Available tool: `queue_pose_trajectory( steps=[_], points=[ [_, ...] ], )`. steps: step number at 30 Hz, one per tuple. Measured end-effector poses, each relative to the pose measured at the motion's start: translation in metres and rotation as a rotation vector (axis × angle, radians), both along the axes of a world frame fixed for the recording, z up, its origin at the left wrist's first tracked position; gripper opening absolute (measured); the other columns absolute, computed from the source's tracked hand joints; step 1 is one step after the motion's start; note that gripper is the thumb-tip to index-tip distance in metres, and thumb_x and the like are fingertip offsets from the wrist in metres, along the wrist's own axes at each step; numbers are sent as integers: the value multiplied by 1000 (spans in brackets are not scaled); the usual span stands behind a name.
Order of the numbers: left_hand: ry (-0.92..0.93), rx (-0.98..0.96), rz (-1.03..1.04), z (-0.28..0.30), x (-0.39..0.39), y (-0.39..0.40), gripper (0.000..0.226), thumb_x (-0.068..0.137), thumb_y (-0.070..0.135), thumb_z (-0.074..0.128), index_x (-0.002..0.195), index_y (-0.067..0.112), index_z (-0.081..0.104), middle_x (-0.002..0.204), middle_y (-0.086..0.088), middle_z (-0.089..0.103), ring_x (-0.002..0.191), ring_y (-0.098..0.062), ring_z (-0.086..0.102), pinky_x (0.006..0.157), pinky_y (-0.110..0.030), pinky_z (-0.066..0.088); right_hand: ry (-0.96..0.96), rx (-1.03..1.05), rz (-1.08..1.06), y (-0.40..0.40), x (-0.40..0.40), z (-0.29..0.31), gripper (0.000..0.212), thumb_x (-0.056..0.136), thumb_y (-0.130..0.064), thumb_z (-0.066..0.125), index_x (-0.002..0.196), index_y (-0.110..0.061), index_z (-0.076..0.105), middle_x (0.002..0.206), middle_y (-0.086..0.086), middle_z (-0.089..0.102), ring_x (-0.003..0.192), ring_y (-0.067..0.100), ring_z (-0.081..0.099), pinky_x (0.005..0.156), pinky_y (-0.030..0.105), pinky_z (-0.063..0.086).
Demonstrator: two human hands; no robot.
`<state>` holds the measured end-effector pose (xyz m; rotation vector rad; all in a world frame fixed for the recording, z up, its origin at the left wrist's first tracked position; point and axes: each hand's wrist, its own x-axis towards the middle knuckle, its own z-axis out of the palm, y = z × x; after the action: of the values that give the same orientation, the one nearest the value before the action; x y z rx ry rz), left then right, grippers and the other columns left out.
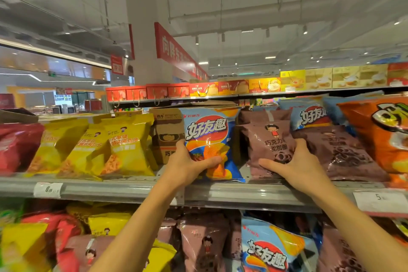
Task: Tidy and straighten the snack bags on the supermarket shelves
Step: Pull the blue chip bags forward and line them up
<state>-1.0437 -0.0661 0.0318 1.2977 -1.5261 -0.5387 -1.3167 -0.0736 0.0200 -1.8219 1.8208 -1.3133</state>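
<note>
A blue chip bag (209,132) stands upright on the grey metal shelf (132,190), in front of a cardboard box (167,132). My left hand (189,163) grips its lower left side, thumb across the front. Right beside it a brown chocolate snack bag (268,137) leans back; my right hand (295,165) holds its lower part, fingers curled over the right edge. More brown bags (340,150) lie to the right, with blue bags (309,115) behind them.
Yellow bags (123,146) and a red bag (15,146) fill the shelf's left side. An orange bag (379,132) sits at far right. The lower shelf holds mixed bags (271,247). Gift boxes (242,87) line the top shelf.
</note>
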Motion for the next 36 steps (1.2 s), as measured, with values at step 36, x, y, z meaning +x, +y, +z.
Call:
queue_pose_trajectory(
  steps=[36],
  points=[
    [-6,-274,125,-12,-95,-5,73,69,61,79,120,29,38,111,9,64,94,-13,65,75,-31,54,-458,-483,-39,44,-75,4,89,66,-60,82,135,-31,35,125,-11,54,112,17,55,94,35,43]
  ],
)
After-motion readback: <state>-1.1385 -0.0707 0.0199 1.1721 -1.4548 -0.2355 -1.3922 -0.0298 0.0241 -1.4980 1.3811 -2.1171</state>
